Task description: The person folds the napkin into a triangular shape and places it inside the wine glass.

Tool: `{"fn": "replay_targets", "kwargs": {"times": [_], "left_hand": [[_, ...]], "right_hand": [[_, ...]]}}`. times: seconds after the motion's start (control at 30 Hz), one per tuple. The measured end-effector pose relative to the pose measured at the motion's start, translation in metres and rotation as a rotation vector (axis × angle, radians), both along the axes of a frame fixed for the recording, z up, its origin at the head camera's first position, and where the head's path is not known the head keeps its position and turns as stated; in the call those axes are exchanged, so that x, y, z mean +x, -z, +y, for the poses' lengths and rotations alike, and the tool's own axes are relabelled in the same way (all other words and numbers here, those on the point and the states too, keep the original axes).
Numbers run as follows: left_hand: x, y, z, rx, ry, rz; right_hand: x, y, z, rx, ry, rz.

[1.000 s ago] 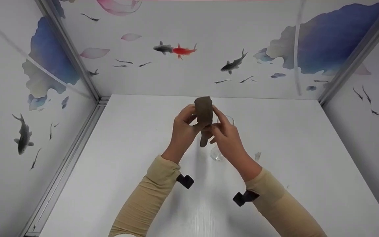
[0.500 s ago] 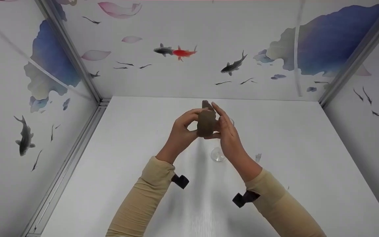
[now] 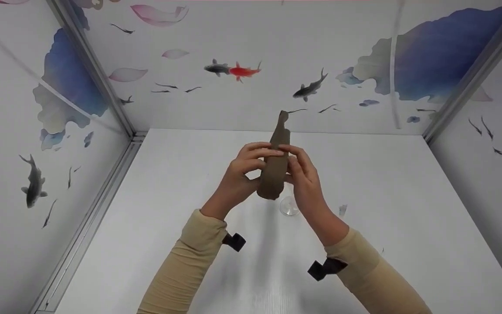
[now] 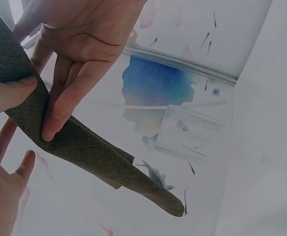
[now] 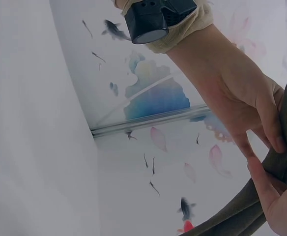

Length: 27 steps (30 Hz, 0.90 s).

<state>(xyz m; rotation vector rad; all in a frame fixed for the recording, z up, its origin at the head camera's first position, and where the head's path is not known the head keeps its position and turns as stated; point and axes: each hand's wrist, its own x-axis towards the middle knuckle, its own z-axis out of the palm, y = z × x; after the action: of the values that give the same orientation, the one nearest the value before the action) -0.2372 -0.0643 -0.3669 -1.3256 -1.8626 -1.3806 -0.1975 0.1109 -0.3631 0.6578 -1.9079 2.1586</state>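
Note:
A grey-brown cloth (image 3: 273,176), folded into a long strip with a narrow tail pointing away from me, is held above the table in both hands. My left hand (image 3: 239,176) grips it from the left, fingers over the top and thumb lower down. On the other side my right hand (image 3: 308,181) pinches it with bent fingers. In the left wrist view the cloth (image 4: 84,147) slopes down to its thin end, the right hand (image 4: 84,44) at the top. The right wrist view shows the cloth (image 5: 232,209) between both hands, partly cut off.
Behind the right hand stands a clear stemmed glass, its foot (image 3: 289,206) visible and its bowl (image 4: 187,130) seen in the left wrist view. A small translucent piece (image 3: 342,209) lies right of it. Printed walls (image 3: 251,104) enclose the white table (image 3: 181,183).
The cloth has been turned, so its narrow tail now points away instead of hanging near me. My left hand has shifted slightly left. The fingers of both hands now reach over the cloth.

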Motion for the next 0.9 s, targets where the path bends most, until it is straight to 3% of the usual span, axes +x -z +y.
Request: {"fn": "replay_targets", "kwargs": {"times": [0.17, 0.37, 0.7, 0.9], "left_hand": [[0.0, 0.002, -0.001, -0.053, -0.015, -0.017], [0.002, 0.008, -0.001, -0.104, 0.009, -0.163], [0.005, 0.014, -0.004, -0.203, 0.167, -0.481], [0.002, 0.017, -0.005, -0.176, 0.272, -0.567]], "right_hand": [[0.001, -0.004, 0.003, 0.005, 0.037, 0.019], [0.001, -0.01, 0.009, -0.007, 0.052, 0.032], [-0.002, -0.012, 0.022, 0.049, 0.097, 0.047], [-0.004, -0.015, 0.026, 0.185, 0.159, 0.097]]}}
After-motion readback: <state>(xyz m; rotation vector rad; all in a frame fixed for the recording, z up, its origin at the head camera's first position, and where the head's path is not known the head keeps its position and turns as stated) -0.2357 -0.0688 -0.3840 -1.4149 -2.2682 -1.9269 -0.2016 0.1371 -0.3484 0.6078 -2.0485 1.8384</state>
